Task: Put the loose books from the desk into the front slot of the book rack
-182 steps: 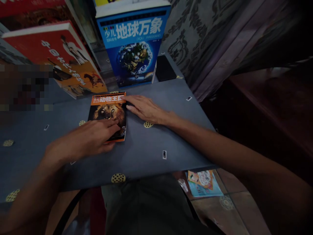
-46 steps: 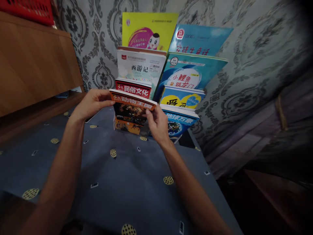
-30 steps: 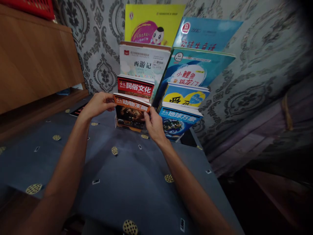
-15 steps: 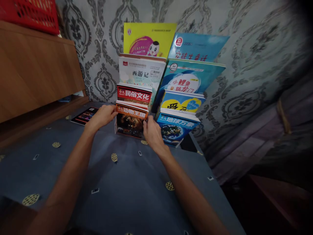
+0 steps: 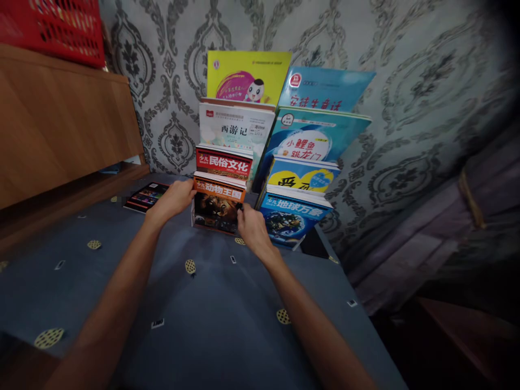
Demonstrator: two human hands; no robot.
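Two columns of upright books stand against the wall. At the front of the left column is an orange-and-black book [image 5: 217, 205] with a big-cat cover. My left hand [image 5: 175, 198] grips its left edge with closed fingers. On its lower right edge, my right hand [image 5: 253, 226] pinches with thumb and fingers. Close behind stand a red book [image 5: 223, 162], a white book [image 5: 227, 127] and a yellow book [image 5: 247, 65]. In the right column, a blue book with a globe [image 5: 288, 219] is at the front, just right of my right hand.
Behind the globe book are a blue-and-yellow book [image 5: 304, 176] and teal books [image 5: 337, 132]. A dark book [image 5: 145, 197] lies flat at left, a black flat object [image 5: 314, 244] at right. A wooden cabinet [image 5: 65, 119] carries a red basket [image 5: 73, 32]. Grey patterned cloth [image 5: 195, 319] covers the surface.
The view has tipped up slightly, so everything sits a little lower in the picture. Both hands stay at the sides of the big-cat book, whose cover shows more clearly.
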